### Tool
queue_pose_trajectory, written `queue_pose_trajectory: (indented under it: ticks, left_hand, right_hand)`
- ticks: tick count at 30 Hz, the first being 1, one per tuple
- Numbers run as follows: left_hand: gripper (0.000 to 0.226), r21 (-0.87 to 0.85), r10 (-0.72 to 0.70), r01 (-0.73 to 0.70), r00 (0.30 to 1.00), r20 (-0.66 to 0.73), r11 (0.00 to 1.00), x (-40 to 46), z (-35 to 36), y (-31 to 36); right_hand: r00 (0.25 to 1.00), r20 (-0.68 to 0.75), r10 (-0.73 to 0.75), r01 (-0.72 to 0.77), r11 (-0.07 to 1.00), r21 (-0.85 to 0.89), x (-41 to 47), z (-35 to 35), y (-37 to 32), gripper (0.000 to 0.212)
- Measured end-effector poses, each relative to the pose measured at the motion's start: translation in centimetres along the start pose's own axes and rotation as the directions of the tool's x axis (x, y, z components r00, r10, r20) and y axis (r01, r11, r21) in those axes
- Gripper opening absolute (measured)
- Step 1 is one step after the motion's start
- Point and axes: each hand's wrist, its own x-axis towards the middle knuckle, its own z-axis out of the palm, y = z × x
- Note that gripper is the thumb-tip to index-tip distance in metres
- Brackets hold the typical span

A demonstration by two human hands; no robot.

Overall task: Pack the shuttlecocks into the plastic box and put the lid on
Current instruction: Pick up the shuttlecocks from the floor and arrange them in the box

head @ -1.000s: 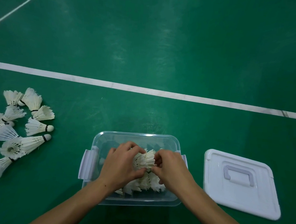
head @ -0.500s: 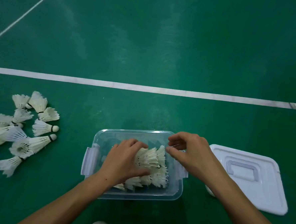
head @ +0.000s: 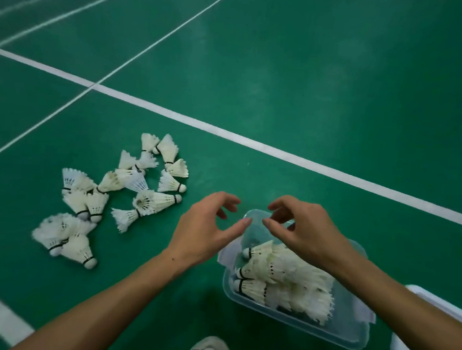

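Overhead, empty hands (head: 204,232) above box (head: 291,327)

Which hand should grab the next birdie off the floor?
Left. The left hand hovers empty nearer the loose shuttlecocks on the floor, while the right hand is over the plastic box.

The plastic box (head: 291,323) is clear, smooth plastic with a faint gloss, its walls see-through to the white feathered shuttlecocks in the box (head: 286,275). The loose shuttlecocks (head: 120,195) on the floor have matt white feather skirts, dark bands and smooth rounded white tips. The lid (head: 414,348) is opaque white plastic, smooth. The green court floor (head: 311,85) looks slightly glossy with soft reflections, marked with flat white lines (head: 253,142).
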Motion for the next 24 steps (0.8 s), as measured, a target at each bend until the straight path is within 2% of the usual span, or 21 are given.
queue_pose_trajectory:
  ticks: [6, 10, 14, 18, 21, 24]
  left_hand:
    - [0.032, -0.121, -0.225, 0.205, 0.956, -0.187, 0.971, -2.3, -5.4, -10.3]
    - [0.029, -0.130, -0.365, 0.342, 0.892, -0.267, 0.931, -4.4, -8.5, -15.5]
    - [0.032, -0.071, -0.421, 0.422, 0.850, -0.315, 0.904, -5.6, -10.9, -19.7]
    - [0.048, 0.107, -0.409, 0.454, 0.865, -0.290, 0.885, -5.2, -11.3, -22.7]
    - [0.073, 0.336, -0.295, 0.354, 0.931, -0.214, 0.873, -3.5, -10.7, -24.1]
    - [0.091, 0.517, -0.225, 0.271, 0.963, -0.151, 0.812, -1.4, -9.7, -24.8]
  right_hand:
    - [0.955, 0.250, -0.162, 0.192, 0.976, -0.103, 7.2, 5.7, -6.3, 0.035]
    - [0.912, 0.338, -0.233, 0.287, 0.950, -0.120, 11.5, 9.8, -9.9, 0.034]
    - [0.889, 0.372, -0.268, 0.336, 0.932, -0.132, 14.7, 13.9, -12.8, 0.029]
    - [0.881, 0.394, -0.262, 0.366, 0.905, -0.217, 16.7, 17.5, -13.9, 0.027]
    - [0.883, 0.385, -0.268, 0.397, 0.865, -0.306, 17.7, 19.7, -13.3, 0.031]
    - [0.894, 0.360, -0.267, 0.399, 0.841, -0.366, 18.4, 21.5, -12.3, 0.041]
